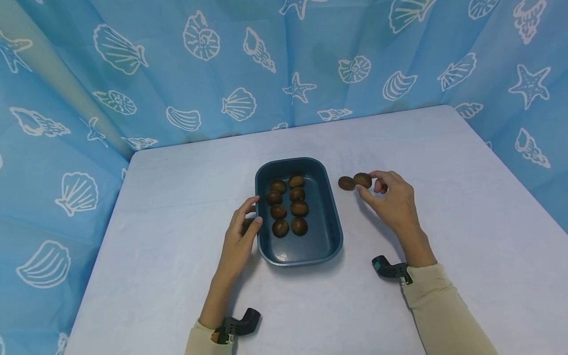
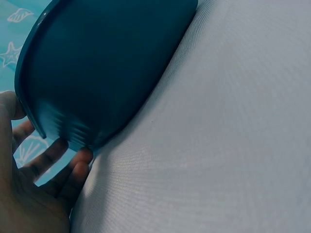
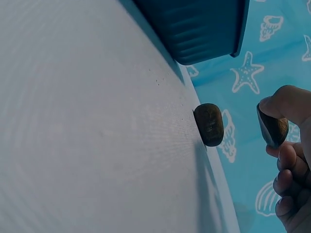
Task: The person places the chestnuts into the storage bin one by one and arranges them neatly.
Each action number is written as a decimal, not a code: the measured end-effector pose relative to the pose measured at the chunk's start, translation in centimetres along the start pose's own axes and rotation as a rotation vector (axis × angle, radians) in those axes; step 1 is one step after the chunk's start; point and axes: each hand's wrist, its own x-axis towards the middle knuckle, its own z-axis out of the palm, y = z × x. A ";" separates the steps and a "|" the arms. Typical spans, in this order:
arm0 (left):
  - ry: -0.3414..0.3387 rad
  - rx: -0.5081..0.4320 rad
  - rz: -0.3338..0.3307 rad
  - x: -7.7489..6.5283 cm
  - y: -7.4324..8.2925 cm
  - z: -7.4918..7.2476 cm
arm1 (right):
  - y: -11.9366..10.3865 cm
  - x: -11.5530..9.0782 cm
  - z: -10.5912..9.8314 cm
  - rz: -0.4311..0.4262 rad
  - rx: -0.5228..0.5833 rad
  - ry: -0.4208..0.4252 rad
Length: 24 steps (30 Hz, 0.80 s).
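In the head view, a dark blue rectangular tray [image 1: 326,246] holds several brown chestnuts in two rows toward its left side. My left hand [image 1: 239,236] is at the tray's left wall, thumb and fingertips against the rim. The left wrist view shows its fingers [image 2: 48,153] touching the outer wall. Right of the tray, my right hand [image 1: 395,197] pinches a chestnut [image 1: 363,179] between thumb and fingers. Another chestnut [image 1: 346,183] lies on the table beside it. The right wrist view shows the pinched chestnut [image 3: 273,127] above the table, apart from the lying one [image 3: 209,124].
A white cloth covers the table [image 1: 177,207]. Blue curtains [image 1: 310,54] with white shell prints hang behind it and at both sides. Black wrist cameras stick out from the left wrist [image 1: 246,323] and the right wrist [image 1: 386,267].
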 end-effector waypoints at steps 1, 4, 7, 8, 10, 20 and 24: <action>0.002 -0.002 0.006 0.1 -0.5 0.0 | -0.1 0.0 0.0 -0.003 0.000 -0.001; 0.002 -0.001 0.014 0.1 -0.7 0.0 | -0.2 0.0 0.0 -0.016 -0.002 -0.002; -0.008 -0.002 0.003 -0.2 0.9 -0.2 | -0.3 -0.1 0.0 -0.023 -0.004 -0.004; -0.010 -0.003 -0.004 -0.4 1.5 -0.3 | -0.3 -0.1 0.0 -0.025 -0.004 -0.005; -0.012 -0.004 -0.008 -0.5 2.2 -0.3 | -0.4 -0.2 -0.1 -0.024 -0.003 -0.008; -0.010 -0.003 -0.005 -0.6 2.2 -0.2 | -1.2 -0.6 -0.5 -0.014 0.002 -0.024; -0.009 0.005 -0.003 -0.5 2.1 -0.3 | -1.2 -0.8 -0.5 0.001 0.005 -0.028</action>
